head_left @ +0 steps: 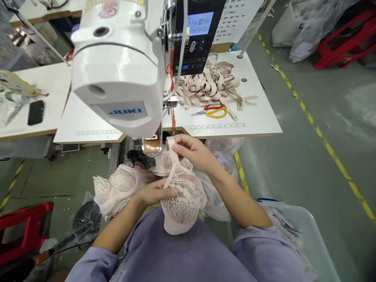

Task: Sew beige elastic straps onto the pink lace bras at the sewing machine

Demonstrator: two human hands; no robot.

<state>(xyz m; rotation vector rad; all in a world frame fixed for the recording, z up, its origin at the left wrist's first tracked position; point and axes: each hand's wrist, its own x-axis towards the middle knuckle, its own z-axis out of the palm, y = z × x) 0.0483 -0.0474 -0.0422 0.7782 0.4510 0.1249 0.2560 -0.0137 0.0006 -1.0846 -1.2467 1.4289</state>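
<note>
A pale beige lace bra [183, 197] hangs in front of my body, below the head of a white sewing machine [117, 78]. My left hand [155, 192] is closed on the bra at its left edge, thumb lying over the lace. Higher up, my right hand [192, 150] pinches the bra's strap [172, 150] between thumb and fingers, close to the machine's rounded metal arm end [152, 145]. More lace bras [122, 182] lie bunched to the left of my left hand. The fingertips behind the fabric are hidden.
Beige straps [208, 84] are heaped on the white table [258, 117], with yellow-and-red-handled thread scissors [216, 111] before them. A control panel [192, 39] stands beside the machine. A phone [36, 112] lies at left. A plastic bin [314, 231] and red stools [25, 231] stand nearby.
</note>
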